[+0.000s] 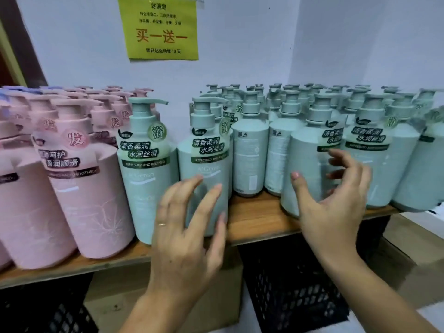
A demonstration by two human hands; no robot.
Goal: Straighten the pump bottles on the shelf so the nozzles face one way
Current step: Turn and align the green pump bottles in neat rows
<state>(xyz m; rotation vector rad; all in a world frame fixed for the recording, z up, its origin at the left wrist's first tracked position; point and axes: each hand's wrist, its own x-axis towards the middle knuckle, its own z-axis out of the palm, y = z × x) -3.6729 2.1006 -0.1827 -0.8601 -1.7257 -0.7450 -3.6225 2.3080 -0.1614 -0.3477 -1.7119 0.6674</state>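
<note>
A wooden shelf (259,219) against a pale wall (240,68), under a yellow-green notice (161,27), carries pink bottles (84,188) on the left and a crowd of green bottles (360,111) on the right. A person reaches in with both hands to square up the front green row.

The left hand (185,239), a ring on one finger, hovers with fingers straight and spread in front of the second green bottle (206,159), holding nothing. This bottle shows its label to the front, like the first green bottle (144,152), whose nozzle (153,101) points right.

The right hand (336,207) cups the next front bottle (310,152). The thumb lies against its left face and the fingers arch round its right side. Motion blur hides whether they actually clasp it. Its label sits off to the right, so it appears to be the bottle now in hand.

Two back-turned bottles (249,150), set further in between the hands, show their rear labels.

The job looks early in the green row. The next move probably calls for a firm hold on the cupped bottle and a twist until its label faces front. The close neighbours could be knocked, so a steadying left hand would help.

Black crates (288,284) and a cardboard box (216,296) sit below.
</note>
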